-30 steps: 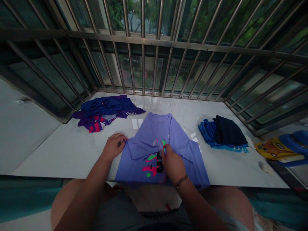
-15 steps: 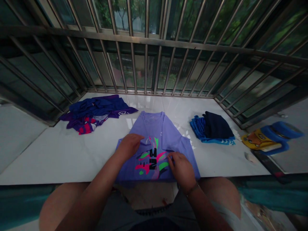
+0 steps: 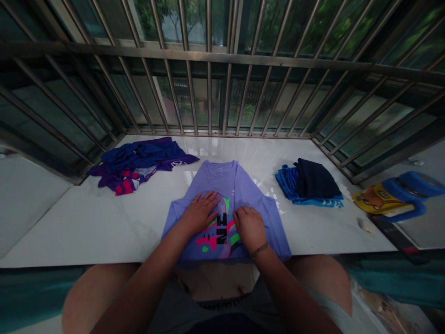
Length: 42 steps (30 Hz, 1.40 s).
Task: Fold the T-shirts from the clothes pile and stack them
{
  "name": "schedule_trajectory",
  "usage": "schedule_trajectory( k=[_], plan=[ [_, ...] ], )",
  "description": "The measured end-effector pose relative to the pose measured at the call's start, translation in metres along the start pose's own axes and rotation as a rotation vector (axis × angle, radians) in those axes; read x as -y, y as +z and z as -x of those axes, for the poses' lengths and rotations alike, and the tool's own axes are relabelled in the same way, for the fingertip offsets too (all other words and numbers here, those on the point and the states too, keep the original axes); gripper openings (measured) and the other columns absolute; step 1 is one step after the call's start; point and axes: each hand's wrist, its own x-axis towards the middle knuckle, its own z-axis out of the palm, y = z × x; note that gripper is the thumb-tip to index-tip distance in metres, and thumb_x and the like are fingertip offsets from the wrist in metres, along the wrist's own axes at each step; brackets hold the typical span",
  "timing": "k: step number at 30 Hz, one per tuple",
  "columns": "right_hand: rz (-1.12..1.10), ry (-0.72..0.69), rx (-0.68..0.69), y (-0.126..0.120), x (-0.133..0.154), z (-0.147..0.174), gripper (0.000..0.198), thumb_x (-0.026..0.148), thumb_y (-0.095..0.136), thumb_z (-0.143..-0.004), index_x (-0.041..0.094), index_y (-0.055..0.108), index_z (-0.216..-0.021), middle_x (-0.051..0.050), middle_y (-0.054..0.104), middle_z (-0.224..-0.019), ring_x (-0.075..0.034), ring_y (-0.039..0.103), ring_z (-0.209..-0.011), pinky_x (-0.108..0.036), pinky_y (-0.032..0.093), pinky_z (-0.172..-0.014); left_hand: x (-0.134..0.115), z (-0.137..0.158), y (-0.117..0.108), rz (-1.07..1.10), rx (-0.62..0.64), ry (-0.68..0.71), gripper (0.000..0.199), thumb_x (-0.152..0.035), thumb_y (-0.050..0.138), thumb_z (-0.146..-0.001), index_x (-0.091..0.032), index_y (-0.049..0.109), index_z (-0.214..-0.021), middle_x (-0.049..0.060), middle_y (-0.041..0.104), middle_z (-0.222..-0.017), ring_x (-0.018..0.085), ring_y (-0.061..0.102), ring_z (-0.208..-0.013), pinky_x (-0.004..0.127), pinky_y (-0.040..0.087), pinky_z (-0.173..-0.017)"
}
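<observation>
A lavender T-shirt [image 3: 215,174] with a pink, green and black print lies front up in front of me, its near edge along the counter's front edge. My left hand [image 3: 200,214] rests on the left part of its chest, open, with the fingers spread over the cloth. On the other side of the black lettering, my right hand [image 3: 249,228] presses down on the shirt. Its fingers are slightly bent and lie on the fabric, covering the lower end of a folded strip of cloth.
A loose heap of purple and blue clothes [image 3: 146,155] lies on the white counter [image 3: 104,227] at back left. Folded dark and blue clothes [image 3: 318,181] sit at right. Beyond them are a blue and yellow bottle [image 3: 392,197] and a dark phone-like object [image 3: 399,239]. Metal bars [image 3: 208,56] enclose the back.
My left hand has moved slightly right, its fingers spreading flat on the shirt. My right hand has moved up and left, from pinching near the cloth strip's end to lying over it.
</observation>
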Motion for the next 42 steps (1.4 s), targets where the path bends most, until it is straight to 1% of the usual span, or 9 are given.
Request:
schedule_trajectory(
  k=[5, 14, 18, 22, 27, 32, 35, 39, 42],
  plan=[
    [-0.011, 0.028, -0.003, -0.004, -0.001, 0.0, 0.027, 0.04, 0.06, -0.114, 0.019, 0.078, -0.119, -0.015, 0.076, -0.121, -0.031, 0.068, -0.114, -0.04, 0.05, -0.093, 0.001, -0.001, -0.001, -0.005, 0.017, 0.009, 0.068, -0.057, 0.044, -0.116, -0.033, 0.034, -0.179, 0.007, 0.036, -0.184, 0.028, 0.032, -0.171, 0.057, 0.019, -0.142],
    [0.025, 0.018, 0.002, -0.005, -0.001, -0.003, 0.027, 0.03, 0.053, -0.115, 0.018, 0.078, -0.112, -0.015, 0.076, -0.114, -0.03, 0.069, -0.109, -0.039, 0.05, -0.093, 0.002, 0.0, 0.0, -0.006, 0.006, 0.014, 0.068, -0.058, 0.043, -0.116, -0.032, 0.036, -0.178, 0.008, 0.037, -0.183, 0.029, 0.034, -0.171, 0.057, 0.02, -0.142],
    [0.039, -0.009, -0.024, -0.004, 0.004, -0.001, 0.027, 0.031, 0.052, -0.115, 0.019, 0.077, -0.111, -0.015, 0.076, -0.113, -0.028, 0.068, -0.108, -0.038, 0.048, -0.093, 0.002, 0.0, -0.001, -0.004, 0.003, 0.011, 0.068, -0.058, 0.045, -0.115, -0.032, 0.036, -0.178, 0.007, 0.035, -0.184, 0.029, 0.033, -0.171, 0.057, 0.018, -0.142],
    [0.052, -0.052, -0.005, 0.001, 0.009, 0.0, 0.028, 0.03, 0.051, -0.116, 0.019, 0.077, -0.111, -0.015, 0.075, -0.114, -0.03, 0.067, -0.111, -0.04, 0.047, -0.093, 0.001, 0.0, -0.002, -0.009, 0.012, 0.006, 0.068, -0.057, 0.046, -0.115, -0.033, 0.036, -0.178, 0.006, 0.035, -0.184, 0.028, 0.032, -0.171, 0.056, 0.018, -0.142],
    [0.019, -0.115, 0.008, 0.001, 0.005, 0.004, 0.029, 0.033, 0.052, -0.117, 0.021, 0.078, -0.112, -0.013, 0.075, -0.115, -0.03, 0.066, -0.114, -0.041, 0.045, -0.098, 0.0, 0.0, -0.003, -0.008, 0.024, 0.012, 0.068, -0.057, 0.045, -0.116, -0.031, 0.036, -0.178, 0.007, 0.034, -0.184, 0.028, 0.031, -0.172, 0.057, 0.018, -0.142],
    [-0.035, -0.137, -0.047, -0.007, -0.015, 0.021, 0.031, 0.039, 0.053, -0.117, 0.024, 0.08, -0.116, -0.011, 0.077, -0.117, -0.03, 0.065, -0.114, -0.042, 0.046, -0.101, 0.0, 0.0, -0.003, -0.009, 0.018, 0.008, 0.068, -0.058, 0.046, -0.116, -0.032, 0.036, -0.178, 0.007, 0.035, -0.184, 0.028, 0.031, -0.172, 0.056, 0.018, -0.142],
    [-0.069, -0.122, -0.115, -0.004, -0.037, 0.034, 0.03, 0.038, 0.055, -0.116, 0.023, 0.081, -0.117, -0.012, 0.078, -0.121, -0.03, 0.067, -0.116, -0.045, 0.049, -0.105, 0.0, -0.001, -0.003, -0.014, 0.025, 0.005, 0.068, -0.057, 0.046, -0.116, -0.032, 0.036, -0.178, 0.007, 0.035, -0.184, 0.028, 0.032, -0.172, 0.056, 0.017, -0.143],
    [-0.082, -0.157, -0.281, 0.016, -0.069, 0.043, 0.036, 0.036, 0.058, -0.113, 0.02, 0.076, -0.139, -0.014, 0.075, -0.144, -0.032, 0.064, -0.137, -0.05, 0.047, -0.121, -0.003, -0.001, -0.004, -0.044, 0.049, -0.012, 0.068, -0.057, 0.045, -0.116, -0.031, 0.036, -0.178, 0.007, 0.033, -0.185, 0.028, 0.03, -0.172, 0.055, 0.016, -0.143],
    [-0.036, -0.178, -0.322, 0.031, -0.086, 0.045, 0.048, 0.041, 0.058, -0.112, 0.019, 0.068, -0.154, -0.015, 0.065, -0.161, -0.037, 0.056, -0.152, -0.059, 0.041, -0.128, -0.006, -0.001, -0.007, -0.056, 0.098, -0.032, 0.069, -0.058, 0.042, -0.116, -0.029, 0.035, -0.178, 0.008, 0.03, -0.186, 0.029, 0.028, -0.173, 0.058, 0.017, -0.142]
  ],
)
